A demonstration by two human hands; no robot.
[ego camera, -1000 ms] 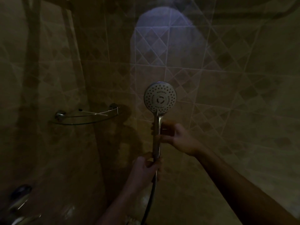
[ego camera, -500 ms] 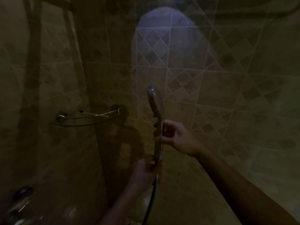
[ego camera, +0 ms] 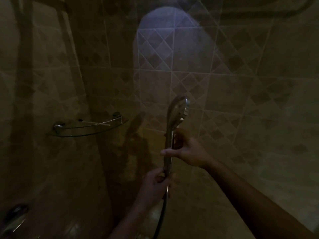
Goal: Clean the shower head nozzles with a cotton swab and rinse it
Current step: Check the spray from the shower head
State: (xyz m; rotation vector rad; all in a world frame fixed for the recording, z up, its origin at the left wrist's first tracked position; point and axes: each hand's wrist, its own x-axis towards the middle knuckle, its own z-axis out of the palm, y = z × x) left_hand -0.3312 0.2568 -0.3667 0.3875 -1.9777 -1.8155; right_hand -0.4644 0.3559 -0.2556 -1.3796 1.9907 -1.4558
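Observation:
A chrome hand-held shower head [ego camera: 177,112] stands upright in the middle of a dim tiled shower. Its chrome back is turned towards me and its nozzle face points right, away from me, showing only as a thin edge. My right hand [ego camera: 186,150] grips the handle halfway up. My left hand [ego camera: 155,183] holds the bottom of the handle, where the dark hose [ego camera: 161,219] hangs down. No cotton swab can be made out in either hand. On the glass shelf lies a thin pale stick [ego camera: 101,124]; what it is I cannot tell.
A curved glass corner shelf [ego camera: 86,130] with chrome brackets is fixed to the wall on the left. Chrome tap fittings [ego camera: 13,216] show at the bottom left. Tiled walls close in at the back and right, with a pale light patch [ego camera: 172,40] above.
The shower head has been turned about its handle: a second ago its nozzle face looked at me, now its chrome back does. Both hands kept their grip on the handle.

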